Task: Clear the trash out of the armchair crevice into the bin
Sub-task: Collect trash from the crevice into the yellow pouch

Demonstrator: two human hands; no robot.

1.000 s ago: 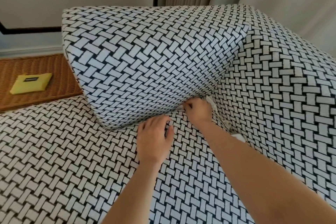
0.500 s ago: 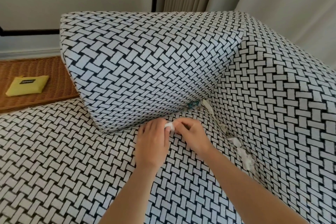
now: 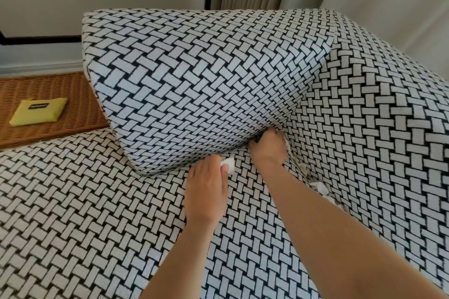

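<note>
The armchair seat (image 3: 85, 213) carries a patterned back cushion (image 3: 206, 85), tilted, its lower edge resting on the seat. Paper scraps (image 3: 320, 187) lie wedged in the crevice where the seat meets the side arm (image 3: 376, 128). The left grip (image 3: 206, 192) rests on the seat, pinching a white paper wad (image 3: 229, 165). Beside the seat, a wicker surface (image 3: 80, 114) bears one yellow pouch (image 3: 38, 112), lying flat.

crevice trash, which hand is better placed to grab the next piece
Right. The right hand sits at the crevice corner, by the dark wrapper; the left hand holds a white wad.
</note>
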